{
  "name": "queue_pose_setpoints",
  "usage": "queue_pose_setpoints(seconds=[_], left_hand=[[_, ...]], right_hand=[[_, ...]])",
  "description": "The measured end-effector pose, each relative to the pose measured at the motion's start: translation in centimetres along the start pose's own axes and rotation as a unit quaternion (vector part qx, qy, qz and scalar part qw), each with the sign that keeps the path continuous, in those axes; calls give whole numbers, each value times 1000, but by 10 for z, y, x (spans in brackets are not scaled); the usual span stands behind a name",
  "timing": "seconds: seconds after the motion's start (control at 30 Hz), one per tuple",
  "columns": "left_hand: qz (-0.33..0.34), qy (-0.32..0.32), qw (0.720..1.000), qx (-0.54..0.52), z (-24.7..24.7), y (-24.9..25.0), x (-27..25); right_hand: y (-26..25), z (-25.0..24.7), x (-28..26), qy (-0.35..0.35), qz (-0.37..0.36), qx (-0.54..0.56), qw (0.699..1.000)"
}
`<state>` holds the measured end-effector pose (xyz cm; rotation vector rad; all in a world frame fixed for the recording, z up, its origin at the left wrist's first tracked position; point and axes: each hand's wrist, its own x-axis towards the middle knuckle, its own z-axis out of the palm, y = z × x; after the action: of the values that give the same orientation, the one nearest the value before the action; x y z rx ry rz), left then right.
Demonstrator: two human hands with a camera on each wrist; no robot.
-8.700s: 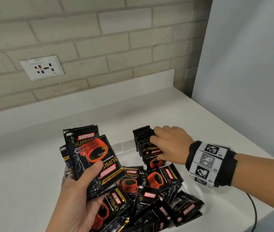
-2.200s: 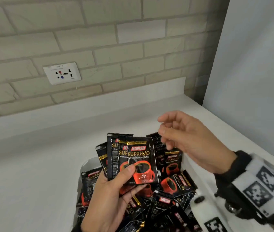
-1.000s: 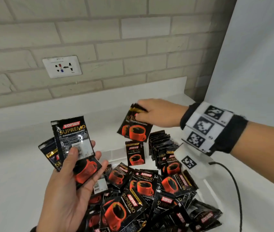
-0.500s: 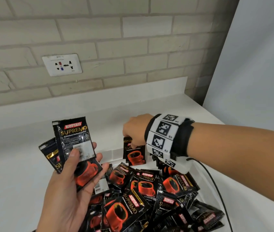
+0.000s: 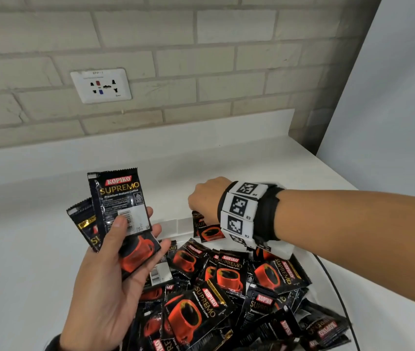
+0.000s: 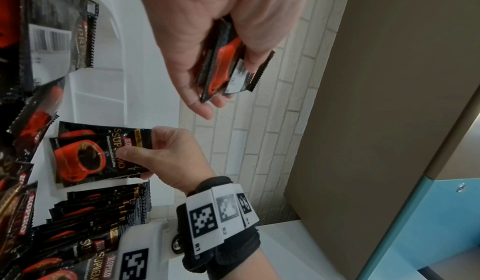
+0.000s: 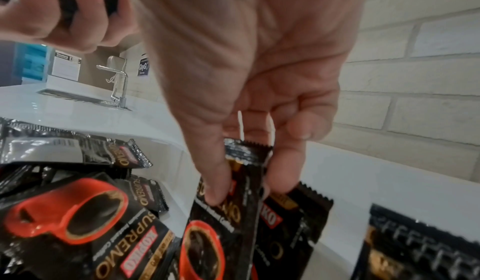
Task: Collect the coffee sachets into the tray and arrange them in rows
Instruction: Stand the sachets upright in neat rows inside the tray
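Left hand (image 5: 115, 282) gripping fanned sachets (image 5: 120, 206) above loose pile (image 5: 226, 295) in tray (image 5: 173, 225); right hand (image 6: 166, 157) pinching two upright sachets (image 6: 91, 157) at tray's far end, beside standing row (image 6: 103, 206).

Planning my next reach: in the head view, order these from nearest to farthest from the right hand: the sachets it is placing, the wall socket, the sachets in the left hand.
1. The sachets it is placing: pinched by the right hand, at the tray's far end.
2. The sachets in the left hand: off to the left, raised above the pile.
3. The wall socket: on the brick wall, up and left.
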<state>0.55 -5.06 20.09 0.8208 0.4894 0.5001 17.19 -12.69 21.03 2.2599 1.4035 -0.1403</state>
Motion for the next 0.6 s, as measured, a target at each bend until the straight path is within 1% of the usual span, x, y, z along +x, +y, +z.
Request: queue_pose_setpoints(seconds=[0.13, 0.33, 0.4, 0.5, 0.6], left_hand=[[-6, -1, 1000, 5, -2, -1, 1], [-4, 2, 1000, 24, 2, -5, 0], [1, -1, 999, 36, 3, -4, 0], [0, -8, 998, 64, 5, -7, 5], [-6, -11, 996, 91, 9, -10, 15]], right_hand=[[5, 0, 0, 2, 10, -8, 1000], [7, -3, -5, -27, 16, -7, 999], [10, -3, -6, -21, 24, 5, 999], [22, -8, -8, -8, 47, 66, 997], [36, -17, -14, -27, 76, 158, 984]])
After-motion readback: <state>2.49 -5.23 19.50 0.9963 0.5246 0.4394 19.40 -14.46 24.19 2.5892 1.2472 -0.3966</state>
